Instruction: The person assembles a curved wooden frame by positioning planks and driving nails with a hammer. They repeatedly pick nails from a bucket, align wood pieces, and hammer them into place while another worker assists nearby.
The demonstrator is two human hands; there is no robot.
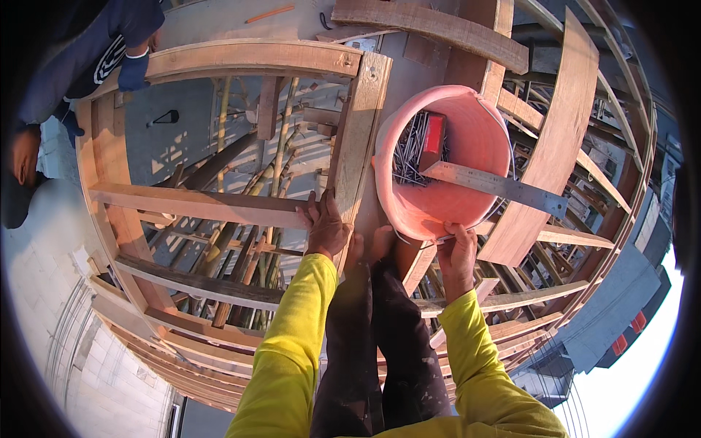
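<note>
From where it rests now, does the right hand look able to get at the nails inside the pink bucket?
Probably yes. The right hand rests at the pink bucket's near rim, the top is open, and only the steel ruler crosses above, beside the nails.

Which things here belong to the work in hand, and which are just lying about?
In hand:
left hand gripping the timber beam
right hand on the rim of the pink bucket
nails and metal ruler in the bucket

Lying about:
orange pencil
loose plank
bamboo poles below
</note>
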